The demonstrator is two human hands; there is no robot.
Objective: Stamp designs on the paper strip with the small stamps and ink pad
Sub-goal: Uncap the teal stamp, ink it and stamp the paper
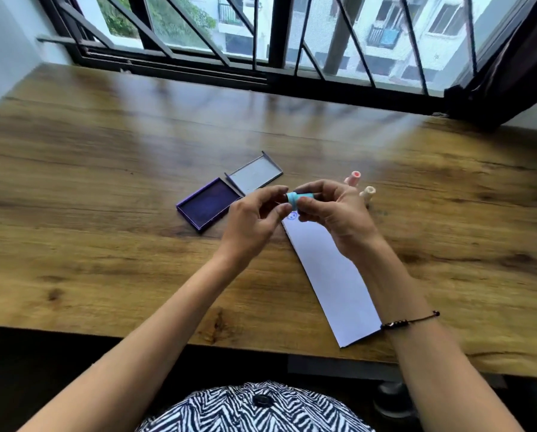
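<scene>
A small light-blue stamp (294,198) is held in the air above the far end of the white paper strip (329,275). My right hand (332,213) pinches it between thumb and fingers. My left hand (254,216) touches its left end with the fingertips. One blue stamped mark (291,216) shows on the strip's far end, just under the stamp. The open purple ink pad (209,203) lies to the left of my hands, with its grey lid (256,174) lying beside it. A pink stamp (353,177) and a cream stamp (367,193) stand behind my right hand.
Everything rests on a wooden table (105,182) set against a barred window (261,42). A dark curtain (510,73) hangs at the right. The paper strip's near end reaches the table's front edge. A bracelet (410,321) sits on my right wrist.
</scene>
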